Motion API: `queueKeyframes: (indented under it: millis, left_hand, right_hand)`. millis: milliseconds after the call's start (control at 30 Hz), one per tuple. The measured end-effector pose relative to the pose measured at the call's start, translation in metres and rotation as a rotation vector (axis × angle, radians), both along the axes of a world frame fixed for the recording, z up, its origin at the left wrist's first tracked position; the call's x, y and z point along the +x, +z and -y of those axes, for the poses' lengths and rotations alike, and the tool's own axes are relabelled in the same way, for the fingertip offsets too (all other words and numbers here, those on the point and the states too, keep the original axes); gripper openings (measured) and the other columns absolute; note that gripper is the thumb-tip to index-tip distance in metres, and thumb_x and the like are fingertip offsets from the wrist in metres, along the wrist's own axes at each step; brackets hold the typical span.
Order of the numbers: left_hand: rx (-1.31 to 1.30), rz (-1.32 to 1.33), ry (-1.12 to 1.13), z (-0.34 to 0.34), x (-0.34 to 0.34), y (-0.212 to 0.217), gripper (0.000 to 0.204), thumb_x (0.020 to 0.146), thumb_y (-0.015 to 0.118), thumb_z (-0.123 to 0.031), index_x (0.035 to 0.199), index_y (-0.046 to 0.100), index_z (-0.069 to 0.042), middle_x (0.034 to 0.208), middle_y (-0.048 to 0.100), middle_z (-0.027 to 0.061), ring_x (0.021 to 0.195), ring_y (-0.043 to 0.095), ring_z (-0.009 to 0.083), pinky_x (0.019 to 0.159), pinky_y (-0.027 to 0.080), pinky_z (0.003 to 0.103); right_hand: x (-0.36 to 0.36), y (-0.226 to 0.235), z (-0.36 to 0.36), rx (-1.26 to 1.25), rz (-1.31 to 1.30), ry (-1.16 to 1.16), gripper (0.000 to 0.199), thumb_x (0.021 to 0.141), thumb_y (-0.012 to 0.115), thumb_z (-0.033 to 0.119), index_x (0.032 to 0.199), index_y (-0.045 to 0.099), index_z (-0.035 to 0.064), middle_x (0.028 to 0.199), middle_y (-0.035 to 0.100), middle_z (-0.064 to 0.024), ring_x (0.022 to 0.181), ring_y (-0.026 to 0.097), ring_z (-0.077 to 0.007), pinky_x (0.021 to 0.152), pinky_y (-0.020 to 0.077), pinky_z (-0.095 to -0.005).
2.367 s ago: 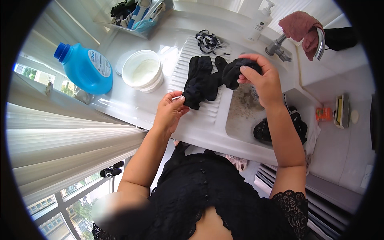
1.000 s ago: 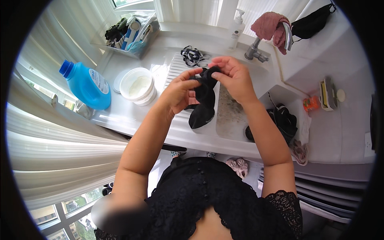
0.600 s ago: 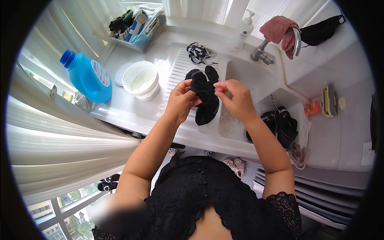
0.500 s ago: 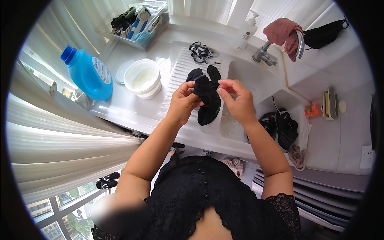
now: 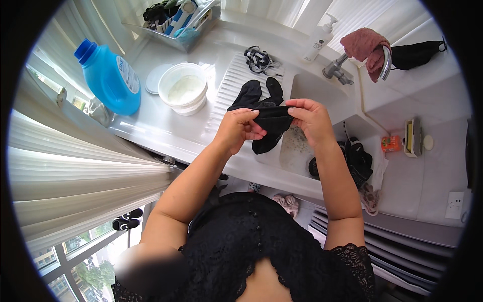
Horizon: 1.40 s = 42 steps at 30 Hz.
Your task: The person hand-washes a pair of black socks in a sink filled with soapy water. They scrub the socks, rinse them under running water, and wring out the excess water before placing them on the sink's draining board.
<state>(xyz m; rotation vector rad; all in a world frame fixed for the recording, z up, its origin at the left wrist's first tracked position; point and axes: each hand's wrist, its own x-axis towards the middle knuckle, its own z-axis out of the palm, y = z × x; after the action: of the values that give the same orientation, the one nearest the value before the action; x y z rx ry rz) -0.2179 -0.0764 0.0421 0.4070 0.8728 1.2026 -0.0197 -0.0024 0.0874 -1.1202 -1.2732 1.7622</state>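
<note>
Between my two hands a black sock [image 5: 273, 120] is stretched out sideways. My left hand [image 5: 240, 130] pinches its left end, and the fingers of my right hand [image 5: 312, 120] are closed on its right end. Under and behind it, more black socks [image 5: 247, 94] lie on the ribbed washboard [image 5: 225, 103] beside the sink basin [image 5: 294, 153]. A coil of black and white straps [image 5: 259, 59] rests at the washboard's far end. Where the held sock overlaps the ones below, their outlines merge.
Left on the counter stand a blue detergent bottle [image 5: 109, 80] and a white tub [image 5: 184, 104] of whitish contents. A clear bin [image 5: 187, 43] sits behind. Right are the tap [image 5: 338, 69] with a pink cloth [image 5: 366, 46], a pump bottle [image 5: 319, 40] and black shoes [image 5: 356, 162].
My hands have drawn apart, pulling the sock from a bunched shape into a wide stretched band. The view has shifted slightly.
</note>
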Motion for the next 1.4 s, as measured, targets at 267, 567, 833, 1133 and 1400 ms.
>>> queueKeyframes:
  millis: [267,567,833,1133,1400]
  left_hand:
    - [0.236,-0.157,0.005,0.011,0.007,-0.015,0.016,0.088,0.057,-0.006,0.102,0.061,0.0,0.086,0.065,0.0078,0.076,0.063,0.0129,0.068,0.054,0.027]
    - [0.624,-0.831,0.236,0.022,0.031,-0.029,0.032,0.08,0.053,0.014,0.109,0.057,0.001,0.099,0.063,0.0057,0.089,0.062,0.0121,0.076,0.05,0.024]
    - [0.47,-0.426,0.203,0.022,0.045,-0.015,0.028,0.078,0.055,0.008,0.103,0.049,-0.001,0.088,0.061,0.0072,0.078,0.06,0.0102,0.068,0.049,0.023]
    - [0.198,-0.241,0.234,0.015,0.04,-0.021,0.022,0.082,0.056,0.004,0.103,0.052,-0.001,0.092,0.061,0.0045,0.077,0.057,0.0072,0.066,0.046,0.02]
    - [0.289,-0.278,0.124,0.019,0.034,-0.035,0.019,0.084,0.051,0.006,0.1,0.055,-0.004,0.09,0.059,0.0009,0.078,0.054,0.0056,0.065,0.041,0.019]
  right_hand:
    - [0.004,-0.002,0.012,-0.122,-0.098,0.137,0.033,0.083,0.06,0.003,0.115,0.059,0.0014,0.085,0.062,-0.0022,0.077,0.057,-0.0086,0.076,0.0463,-0.0251]
    - [0.005,-0.017,0.043,0.212,0.136,0.139,0.046,0.081,0.069,0.008,0.123,0.051,0.003,0.08,0.059,0.001,0.07,0.051,-0.004,0.064,0.041,-0.0189]
    - [0.0,-0.028,0.058,0.204,0.023,-0.015,0.036,0.083,0.058,-0.002,0.118,0.051,0.0018,0.094,0.061,-0.003,0.081,0.055,-0.0058,0.073,0.0442,-0.0205]
    - [0.01,-0.044,0.054,0.14,0.072,-0.216,0.015,0.092,0.054,0.011,0.098,0.062,0.0009,0.077,0.061,-0.001,0.066,0.055,-0.0058,0.061,0.0462,-0.0201]
    - [-0.001,-0.045,0.043,0.273,0.221,-0.026,0.015,0.087,0.062,0.012,0.097,0.067,0.0015,0.076,0.063,-0.0011,0.065,0.056,-0.0057,0.06,0.0464,-0.0201]
